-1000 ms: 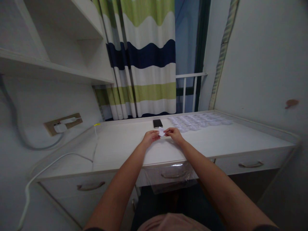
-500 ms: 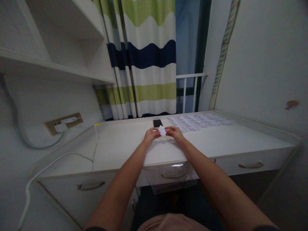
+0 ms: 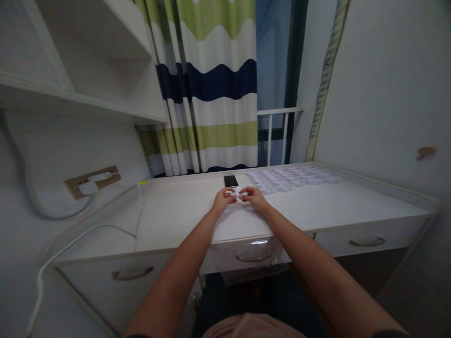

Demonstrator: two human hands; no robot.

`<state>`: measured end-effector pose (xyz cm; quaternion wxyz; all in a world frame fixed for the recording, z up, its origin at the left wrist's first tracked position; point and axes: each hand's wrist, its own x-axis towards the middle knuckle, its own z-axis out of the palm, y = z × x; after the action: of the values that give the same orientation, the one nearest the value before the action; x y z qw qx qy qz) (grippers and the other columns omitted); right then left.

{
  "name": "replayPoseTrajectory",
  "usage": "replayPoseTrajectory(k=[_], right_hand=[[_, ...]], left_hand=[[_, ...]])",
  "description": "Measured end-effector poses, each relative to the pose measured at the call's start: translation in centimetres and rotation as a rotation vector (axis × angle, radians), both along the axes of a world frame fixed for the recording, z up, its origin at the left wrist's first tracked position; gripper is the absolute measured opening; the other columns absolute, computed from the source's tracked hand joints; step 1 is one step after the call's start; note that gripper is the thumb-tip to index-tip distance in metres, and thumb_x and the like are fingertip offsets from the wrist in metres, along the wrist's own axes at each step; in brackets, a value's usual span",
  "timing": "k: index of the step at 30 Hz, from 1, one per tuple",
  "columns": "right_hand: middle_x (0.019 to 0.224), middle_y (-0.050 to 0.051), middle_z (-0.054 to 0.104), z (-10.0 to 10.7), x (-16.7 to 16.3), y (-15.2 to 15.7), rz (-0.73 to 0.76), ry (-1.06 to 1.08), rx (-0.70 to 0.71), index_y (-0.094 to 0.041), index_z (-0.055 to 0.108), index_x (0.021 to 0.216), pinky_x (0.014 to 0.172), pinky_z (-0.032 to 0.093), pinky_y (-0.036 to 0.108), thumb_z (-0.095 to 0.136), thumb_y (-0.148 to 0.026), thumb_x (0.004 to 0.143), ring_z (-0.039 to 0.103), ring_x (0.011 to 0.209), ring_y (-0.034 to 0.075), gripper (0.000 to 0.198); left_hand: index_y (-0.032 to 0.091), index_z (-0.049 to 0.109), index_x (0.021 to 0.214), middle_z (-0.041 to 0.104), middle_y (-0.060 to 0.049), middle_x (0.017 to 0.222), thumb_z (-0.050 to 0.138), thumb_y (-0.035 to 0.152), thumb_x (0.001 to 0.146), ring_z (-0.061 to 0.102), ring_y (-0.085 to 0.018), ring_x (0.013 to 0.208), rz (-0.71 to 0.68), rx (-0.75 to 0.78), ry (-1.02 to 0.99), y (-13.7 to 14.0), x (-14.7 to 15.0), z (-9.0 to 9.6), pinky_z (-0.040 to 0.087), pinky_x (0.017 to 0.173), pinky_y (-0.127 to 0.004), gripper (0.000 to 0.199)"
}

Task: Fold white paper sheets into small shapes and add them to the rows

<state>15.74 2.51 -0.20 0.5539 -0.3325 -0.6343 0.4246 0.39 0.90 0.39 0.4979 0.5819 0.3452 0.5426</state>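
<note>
Between my hands is a small piece of white folded paper [image 3: 237,191], mostly covered by the fingers. My left hand [image 3: 223,199] pinches its left side, and my right hand [image 3: 254,198] pinches its right side. Both hands are just above the white desk [image 3: 176,206]. Right behind them lies a black phone [image 3: 231,180]. To the right of the phone, rows of several small white folded pieces [image 3: 291,178] cover the back of the desk.
A clear plastic bag [image 3: 246,263] hangs over the desk's front edge. A white cable [image 3: 91,227] crosses the desk's left end. White shelves [image 3: 141,112] jut out at upper left, and a striped curtain [image 3: 225,112] hangs behind the desk.
My fingers have drawn closer together over the white paper, so less of it shows. More of the phone is visible behind them.
</note>
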Motion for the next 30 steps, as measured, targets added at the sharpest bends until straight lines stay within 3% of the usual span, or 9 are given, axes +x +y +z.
replayPoseTrajectory(k=[10, 21, 30], right_hand=[[0.058, -0.002, 0.061, -0.15, -0.16, -0.03, 0.014, 0.028, -0.019, -0.015, 0.064, 0.070, 0.051, 0.045, 0.022, 0.074, -0.030, 0.048, 0.054, 0.050, 0.009, 0.028], [0.057, 0.000, 0.063, 0.24, 0.08, -0.08, 0.065, 0.095, -0.124, -0.014, 0.066, 0.066, 0.055, 0.049, 0.023, 0.076, -0.031, 0.047, 0.057, 0.052, 0.010, 0.028], [0.058, 0.001, 0.064, 0.06, 0.30, 0.09, 0.040, 0.115, -0.117, -0.015, 0.067, 0.070, 0.057, 0.049, 0.024, 0.075, -0.024, 0.050, 0.061, 0.055, 0.013, 0.023]], left_hand=[[0.015, 0.049, 0.078, 0.054, 0.007, 0.051, 0.070, 0.013, 0.053, 0.057, -0.010, 0.049, 0.006, 0.115, 0.102, 0.35, 0.30, -0.52, 0.046, 0.054, -0.021, 0.033], [0.015, 0.052, 0.075, 0.061, 0.001, 0.056, 0.071, 0.028, 0.058, 0.057, -0.010, 0.049, -0.003, -0.026, 0.012, 0.07, 0.16, 0.12, 0.046, 0.052, -0.022, 0.029], [0.014, 0.054, 0.070, 0.060, 0.001, 0.061, 0.072, 0.026, 0.057, 0.057, -0.010, 0.054, 0.090, 0.015, -0.065, 0.84, -0.17, -0.20, 0.049, 0.057, -0.024, 0.025]])
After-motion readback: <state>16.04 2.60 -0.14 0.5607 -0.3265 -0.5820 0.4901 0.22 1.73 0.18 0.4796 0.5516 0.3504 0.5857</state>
